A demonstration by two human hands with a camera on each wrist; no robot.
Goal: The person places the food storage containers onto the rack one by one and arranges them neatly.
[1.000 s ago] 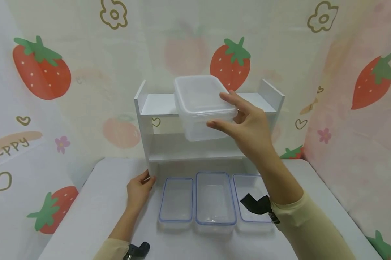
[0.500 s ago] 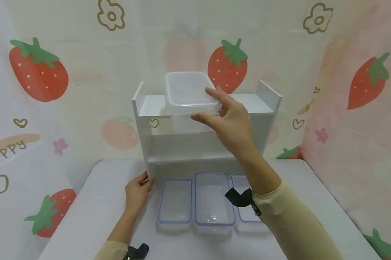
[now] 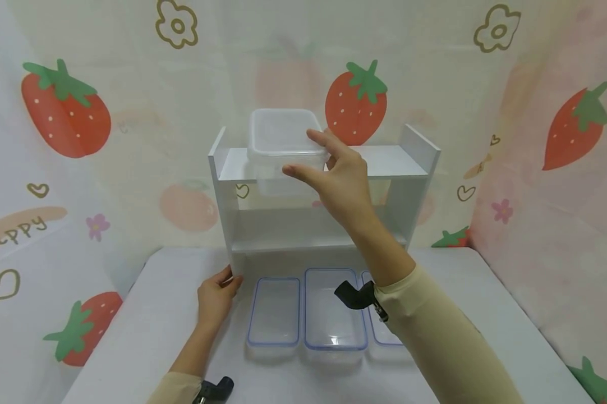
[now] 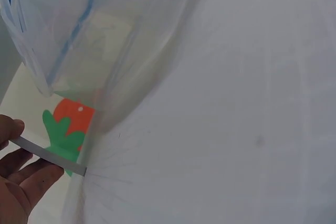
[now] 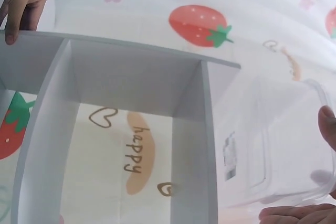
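My right hand (image 3: 346, 182) grips a clear plastic food container with a frosted lid (image 3: 283, 133) by its right side, thumb on the front and fingers near the lid's edge. The container (image 5: 262, 150) is held at the top level of a white shelf rack (image 3: 313, 227); whether its base touches the board cannot be told. Low on the rack's left side panel, my left hand (image 3: 216, 297) pinches the edge. In the left wrist view, its thumb and fingers lie on either side of the panel edge (image 4: 50, 156).
Several things stand on the white table (image 3: 177, 292): a left container (image 3: 275, 314), a larger middle one (image 3: 331, 320) and a right one (image 3: 384, 331), all blue-rimmed, in front of the rack. My right forearm partly covers the right one. A strawberry-print curtain (image 3: 293, 56) hangs behind.
My right hand has carried the frosted-lid container leftward and slightly up, toward the left part of the rack's top board. The left hand stays on the side panel.
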